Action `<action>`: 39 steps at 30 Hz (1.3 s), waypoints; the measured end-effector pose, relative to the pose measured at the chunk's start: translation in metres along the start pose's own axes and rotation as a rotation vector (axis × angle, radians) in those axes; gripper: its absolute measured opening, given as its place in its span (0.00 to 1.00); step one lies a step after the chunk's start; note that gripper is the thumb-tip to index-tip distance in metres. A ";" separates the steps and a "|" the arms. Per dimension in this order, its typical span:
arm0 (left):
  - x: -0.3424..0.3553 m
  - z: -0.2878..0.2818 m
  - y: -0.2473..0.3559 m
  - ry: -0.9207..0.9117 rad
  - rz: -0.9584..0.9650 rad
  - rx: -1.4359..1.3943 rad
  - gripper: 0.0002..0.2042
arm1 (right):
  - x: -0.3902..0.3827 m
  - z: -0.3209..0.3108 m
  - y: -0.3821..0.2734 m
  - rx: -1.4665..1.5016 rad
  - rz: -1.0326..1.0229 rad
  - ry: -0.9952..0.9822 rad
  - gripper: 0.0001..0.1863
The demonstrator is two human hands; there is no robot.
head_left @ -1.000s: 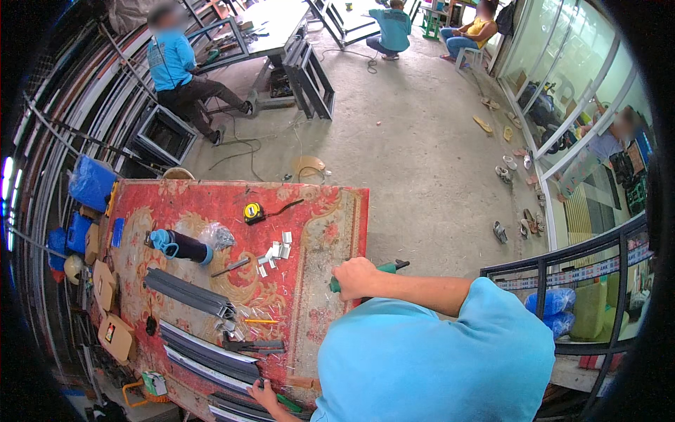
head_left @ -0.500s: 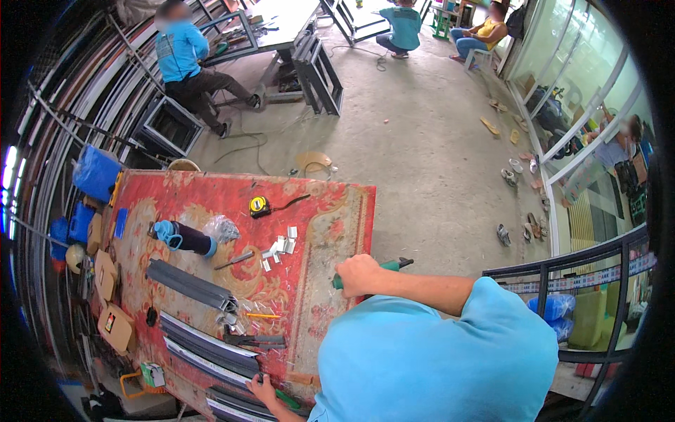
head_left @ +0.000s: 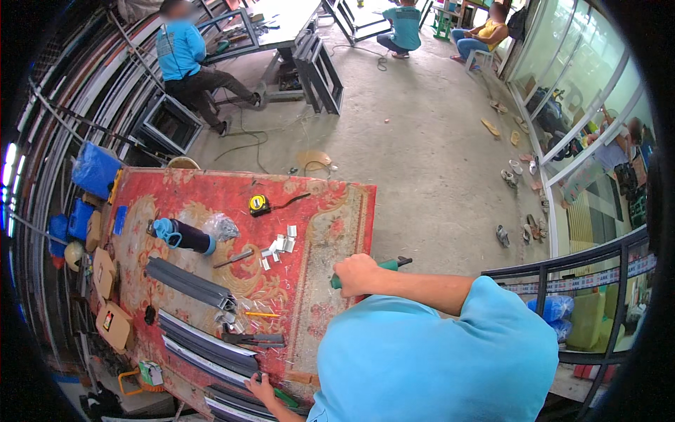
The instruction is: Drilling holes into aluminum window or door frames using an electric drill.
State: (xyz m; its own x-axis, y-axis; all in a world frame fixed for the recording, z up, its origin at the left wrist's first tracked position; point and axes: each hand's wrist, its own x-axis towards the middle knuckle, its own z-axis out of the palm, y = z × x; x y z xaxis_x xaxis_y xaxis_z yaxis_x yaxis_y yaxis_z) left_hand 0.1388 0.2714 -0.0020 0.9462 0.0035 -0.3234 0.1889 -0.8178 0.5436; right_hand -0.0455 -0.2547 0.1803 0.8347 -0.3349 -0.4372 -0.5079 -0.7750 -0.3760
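My right hand [head_left: 357, 274] is wrapped round a green tool [head_left: 388, 266] with a black end, over the right edge of the carpet-covered table [head_left: 320, 232]. Most of the tool is hidden by hand and arm. Low in view, my left hand [head_left: 261, 389] grips the near end of a dark grey metal profile [head_left: 207, 342]. Just right of that hand lies a narrow green thing [head_left: 286, 399], partly covered. More profiles [head_left: 235, 406] lie below it, and a short bundle [head_left: 190, 283] sits farther up. Dark clamp-like pieces [head_left: 254, 340] and a yellow pencil [head_left: 261, 314] lie beyond the hand.
Farther back are a tape measure [head_left: 259, 205], a dark bottle [head_left: 184, 236] with a blue lid, cut metal pieces [head_left: 280, 245] and a plastic bag [head_left: 222, 226]. A black frame [head_left: 548, 271] stands at right. Several people sit or crouch beyond; slippers line the floor.
Both hands keep nearly the same place and grip. The view has shifted very slightly; nothing on the table has visibly been moved.
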 end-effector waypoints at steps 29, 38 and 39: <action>0.080 -0.020 -0.001 0.478 -0.059 0.024 0.29 | -0.004 -0.015 -0.015 -0.094 -0.002 0.035 0.39; 0.065 -0.031 0.011 0.445 -0.263 -0.033 0.28 | 0.014 -0.030 -0.034 -0.114 0.114 -0.034 0.40; 0.068 -0.027 0.010 0.517 -0.265 -0.049 0.28 | 0.016 -0.029 -0.034 -0.122 0.112 -0.033 0.40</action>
State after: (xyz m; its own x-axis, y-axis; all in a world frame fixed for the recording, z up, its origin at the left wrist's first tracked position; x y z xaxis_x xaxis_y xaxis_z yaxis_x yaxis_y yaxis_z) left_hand 0.2120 0.2785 0.0024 0.8681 0.4948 -0.0400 0.4367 -0.7230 0.5353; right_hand -0.0090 -0.2494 0.2097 0.7656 -0.4071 -0.4981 -0.5663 -0.7938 -0.2217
